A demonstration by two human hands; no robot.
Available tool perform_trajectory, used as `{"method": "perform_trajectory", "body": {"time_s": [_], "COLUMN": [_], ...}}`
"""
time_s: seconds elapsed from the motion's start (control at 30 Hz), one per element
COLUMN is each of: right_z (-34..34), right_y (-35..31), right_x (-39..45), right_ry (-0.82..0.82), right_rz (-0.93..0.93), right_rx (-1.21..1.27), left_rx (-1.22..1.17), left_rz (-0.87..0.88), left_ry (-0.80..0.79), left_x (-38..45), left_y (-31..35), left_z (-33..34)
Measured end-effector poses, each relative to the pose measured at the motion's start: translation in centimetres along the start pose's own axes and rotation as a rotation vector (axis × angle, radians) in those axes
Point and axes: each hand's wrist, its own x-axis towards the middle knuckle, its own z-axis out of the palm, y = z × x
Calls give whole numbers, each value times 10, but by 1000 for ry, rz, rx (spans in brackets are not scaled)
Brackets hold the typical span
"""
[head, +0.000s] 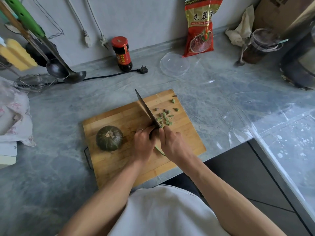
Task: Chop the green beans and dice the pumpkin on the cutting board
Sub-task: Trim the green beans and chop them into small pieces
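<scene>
— Where do we stand on the cutting board [119, 167]?

— Our right hand [172, 143] grips the cleaver [144, 108]; our left hand [143, 142] seems to pinch the green beans [160, 151] beside the blade. Cut pieces [164, 116] lie toward the board's far right corner.

— And the pumpkin [109, 138]?

— Whole, near the board's left edge.

Whole dark-green pumpkin [109, 138] stem-up on wooden cutting board [119, 160], chopped green bean pieces [164, 117] scattered right

pumpkin [109, 138] dark green | bean pieces [164, 117] green (some purplish) | board [119, 116] tan
</scene>
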Motion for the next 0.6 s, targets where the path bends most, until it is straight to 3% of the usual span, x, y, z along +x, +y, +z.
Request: {"method": "perform_trajectory", "body": {"time_s": [0.37, 0.6], "right_z": [-11, -26], "right_y": [12, 13], "right_x": [-8, -6], "right_ry": [26, 24], "right_rz": [142, 131], "right_rx": [137, 129], "left_rx": [31, 56], "left_rz": [17, 17], "left_ry": [16, 40], "left_x": [-3, -4], "left_y": [-9, -11], "left_z": [4, 7]}}
